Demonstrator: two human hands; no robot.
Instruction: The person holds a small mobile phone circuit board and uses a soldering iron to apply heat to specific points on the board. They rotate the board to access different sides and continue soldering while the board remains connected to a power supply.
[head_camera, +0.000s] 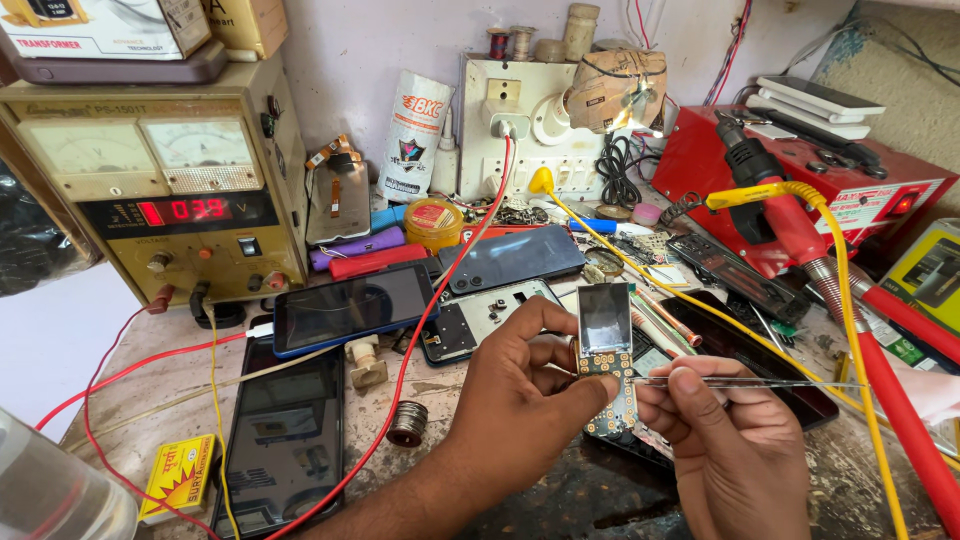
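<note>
Between the left hand (525, 395) and right hand (725, 450), just above the cluttered tabletop (430, 385), a small circuit board (608, 365) is pinched at its lower edge by left thumb and fingers. It looks light, stiff and fragile, best held by its edges; the right hand pinches thin metal tweezers (745, 382), tips at the board's side.

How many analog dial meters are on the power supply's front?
2, side by side on the top of the power supply: the left meter and the right meter. None looks hidden.

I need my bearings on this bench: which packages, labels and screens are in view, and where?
Power supply display: left, red digits on black.
Matchbox: front left, yellow and red.
White pouch: back centre, upright.
Blue-edged phone: centre left, dark screen.
Black phone: front left, dark screen.
</note>
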